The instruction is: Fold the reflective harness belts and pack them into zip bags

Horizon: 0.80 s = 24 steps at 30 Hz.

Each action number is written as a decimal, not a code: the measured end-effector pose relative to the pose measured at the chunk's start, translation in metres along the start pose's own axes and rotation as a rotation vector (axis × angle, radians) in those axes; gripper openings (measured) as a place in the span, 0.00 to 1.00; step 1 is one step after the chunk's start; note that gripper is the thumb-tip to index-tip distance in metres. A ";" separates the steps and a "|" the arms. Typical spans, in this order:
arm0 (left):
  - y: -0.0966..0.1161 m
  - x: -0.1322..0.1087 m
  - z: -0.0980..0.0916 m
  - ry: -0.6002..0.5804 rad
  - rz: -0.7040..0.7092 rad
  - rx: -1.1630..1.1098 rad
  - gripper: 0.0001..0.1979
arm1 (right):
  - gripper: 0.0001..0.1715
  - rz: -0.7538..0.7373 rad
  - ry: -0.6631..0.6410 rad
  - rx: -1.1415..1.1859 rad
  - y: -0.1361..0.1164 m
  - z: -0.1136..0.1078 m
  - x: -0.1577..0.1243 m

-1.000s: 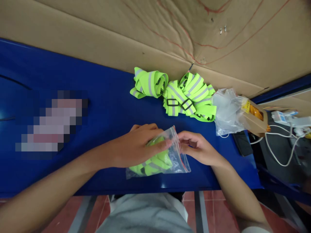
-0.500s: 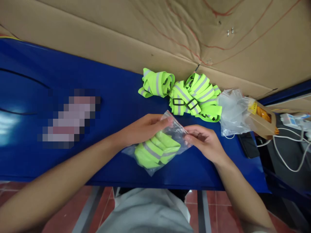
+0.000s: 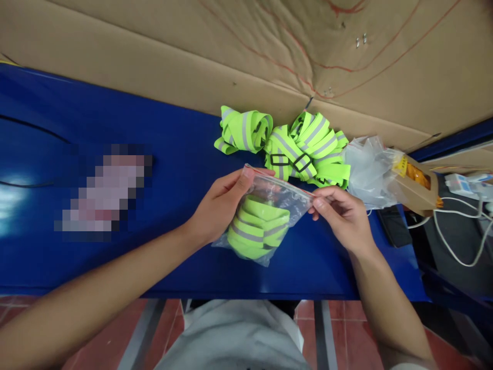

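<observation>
A clear zip bag [image 3: 298, 205] is stretched between my two hands above the blue table. Inside it lies a folded neon-yellow reflective strap [image 3: 258, 226] with grey stripes. My left hand [image 3: 221, 205] pinches the bag's top left corner, thumb on the near side. At the opposite top corner my right hand [image 3: 341, 210] grips the edge between thumb and fingers. The bag's red-lined top edge runs nearly straight from one hand to the other. Just behind the bag, rolled reflective straps [image 3: 246, 131] with black buckles lie in a heap.
Clear plastic bags [image 3: 367, 172] lie right of the heap, next to a brown cardboard box [image 3: 418, 185]. A black phone [image 3: 395, 226] and white cables [image 3: 447, 252] are at the right. A blurred-out item [image 3: 108, 195] lies left on the blue table [image 3: 177, 139]. Cardboard lines the back wall.
My hands have spread apart, pulling the bag's top edge straighter and more level. The bag with the strap has shifted slightly right, and my right hand has moved right.
</observation>
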<state>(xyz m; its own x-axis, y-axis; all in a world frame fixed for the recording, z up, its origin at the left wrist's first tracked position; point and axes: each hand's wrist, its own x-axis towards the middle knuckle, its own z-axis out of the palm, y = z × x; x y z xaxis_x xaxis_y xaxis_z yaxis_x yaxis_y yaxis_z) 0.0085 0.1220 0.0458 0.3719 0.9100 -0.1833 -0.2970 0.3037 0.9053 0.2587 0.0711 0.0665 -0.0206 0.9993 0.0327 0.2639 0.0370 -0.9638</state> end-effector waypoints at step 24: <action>-0.007 -0.005 0.010 0.014 -0.020 0.007 0.24 | 0.15 -0.012 0.135 -0.006 0.013 0.019 0.000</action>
<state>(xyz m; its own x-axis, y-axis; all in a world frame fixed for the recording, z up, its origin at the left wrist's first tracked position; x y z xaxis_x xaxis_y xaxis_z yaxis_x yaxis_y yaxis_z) 0.0178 0.1127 0.0440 0.3655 0.9075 -0.2070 -0.2830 0.3202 0.9041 0.2436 0.0719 0.0493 0.1062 0.9911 0.0802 0.2706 0.0489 -0.9615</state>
